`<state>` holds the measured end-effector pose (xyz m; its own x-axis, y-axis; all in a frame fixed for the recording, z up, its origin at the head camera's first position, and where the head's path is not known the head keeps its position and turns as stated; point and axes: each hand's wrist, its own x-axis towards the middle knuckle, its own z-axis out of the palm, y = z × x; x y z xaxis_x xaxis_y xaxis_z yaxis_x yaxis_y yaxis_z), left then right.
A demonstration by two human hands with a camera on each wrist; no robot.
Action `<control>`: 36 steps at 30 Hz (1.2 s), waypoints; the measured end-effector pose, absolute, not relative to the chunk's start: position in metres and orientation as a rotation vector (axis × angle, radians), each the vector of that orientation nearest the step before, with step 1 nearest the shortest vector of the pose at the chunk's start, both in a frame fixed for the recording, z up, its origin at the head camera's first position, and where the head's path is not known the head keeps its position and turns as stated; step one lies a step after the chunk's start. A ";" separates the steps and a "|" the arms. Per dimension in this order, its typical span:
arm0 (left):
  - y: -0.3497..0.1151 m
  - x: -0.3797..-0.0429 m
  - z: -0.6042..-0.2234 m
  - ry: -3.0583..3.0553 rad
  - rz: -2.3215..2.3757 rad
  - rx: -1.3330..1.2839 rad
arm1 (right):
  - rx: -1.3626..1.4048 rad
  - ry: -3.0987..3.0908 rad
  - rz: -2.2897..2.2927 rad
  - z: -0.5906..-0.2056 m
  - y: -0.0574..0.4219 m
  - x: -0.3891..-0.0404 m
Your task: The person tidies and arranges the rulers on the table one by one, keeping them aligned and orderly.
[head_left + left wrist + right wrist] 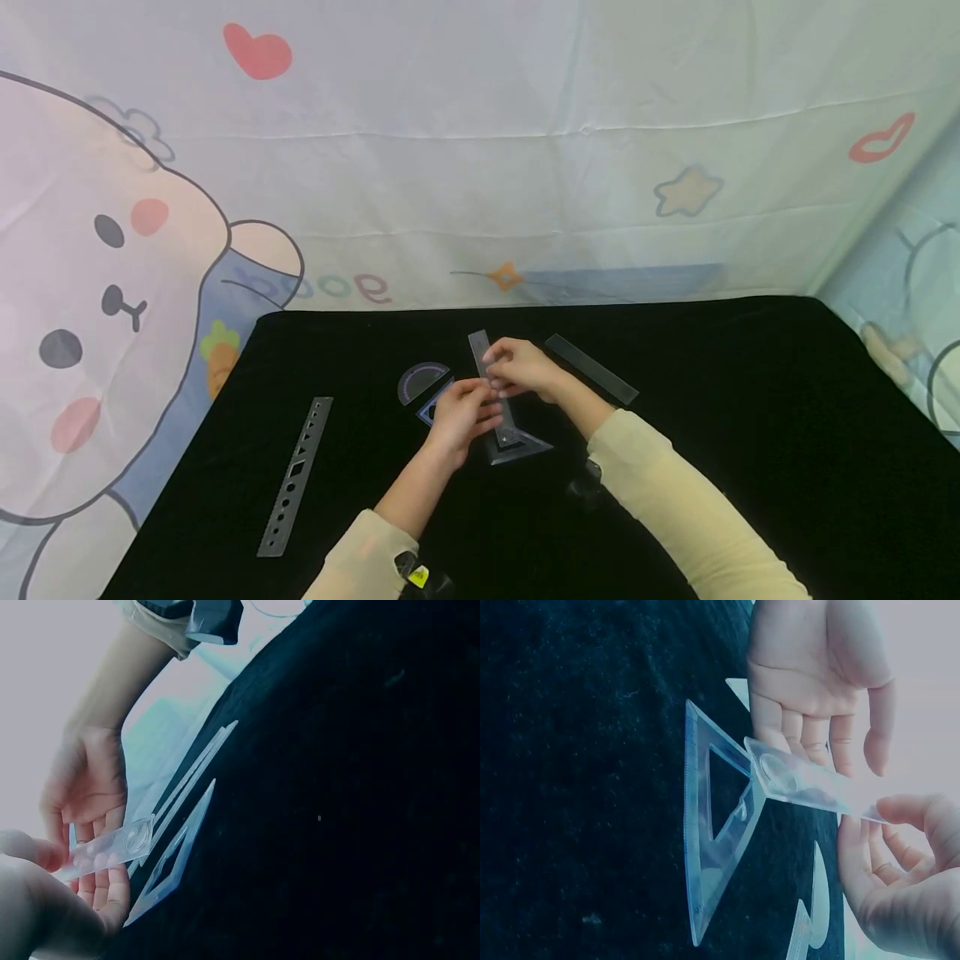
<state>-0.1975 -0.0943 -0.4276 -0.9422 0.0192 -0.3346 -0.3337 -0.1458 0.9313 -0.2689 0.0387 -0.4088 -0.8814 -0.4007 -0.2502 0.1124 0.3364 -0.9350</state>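
Observation:
A clear plastic ruler (478, 345) with a round hole in its near end slants between both hands. My right hand (527, 368) pinches it partway up between thumb and fingers. My left hand (457, 415) is lower, its fingers fairly straight and spread, reaching behind the ruler; whether its thumb presses on it is hard to tell. Below the ruler's holed end lies a clear set square (694, 825) with a triangular cut-out. A second set square (426, 412), purple-edged, is partly hidden by the left hand. Beside it rests a half-round protractor (422, 382).
On the black cloth (750, 400), another plain ruler (592, 369) lies behind the right forearm. A stencil ruler (272, 543) with shaped holes lies far left. A printed curtain (480, 183) hangs behind the table.

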 end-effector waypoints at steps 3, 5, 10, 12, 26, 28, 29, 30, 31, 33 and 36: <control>-0.097 -0.198 -0.429 1.937 2.151 -0.373 | -0.253 2.171 -1.576 -0.408 0.036 -0.266; -0.100 -0.198 -0.430 1.975 2.133 -0.370 | -0.253 2.173 -1.584 -0.409 0.034 -0.264; -0.106 -0.197 -0.433 2.059 2.086 -0.349 | -0.241 2.159 -1.622 -0.410 0.029 -0.260; -0.110 -0.196 -0.433 2.081 2.068 -0.341 | -0.236 2.155 -1.638 -0.410 0.027 -0.258; -0.139 -0.186 -0.424 2.167 1.986 -0.313 | -0.293 2.135 -1.691 -0.407 0.007 -0.243; -0.143 -0.185 -0.423 2.174 1.976 -0.325 | -0.299 2.125 -1.705 -0.407 0.005 -0.242; -0.145 -0.185 -0.423 2.178 1.969 -0.329 | -0.300 2.121 -1.714 -0.407 0.003 -0.241; -0.147 -0.185 -0.423 2.181 1.964 -0.331 | -0.297 2.113 -1.724 -0.407 0.002 -0.241; -0.148 -0.184 -0.422 2.184 1.959 -0.333 | -0.295 2.106 -1.735 -0.408 0.001 -0.241; -0.152 -0.183 -0.422 2.190 1.948 -0.334 | -0.291 2.098 -1.755 -0.408 -0.002 -0.240; -0.157 -0.180 -0.420 2.194 1.932 -0.337 | -0.278 2.080 -1.795 -0.409 -0.006 -0.240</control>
<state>-0.1796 -0.1566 -0.4202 -0.9544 -0.0399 -0.2959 -0.2986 0.1203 0.9468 -0.2400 -0.0059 -0.4090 -0.9091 -0.3873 -0.1531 0.0949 0.1653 -0.9817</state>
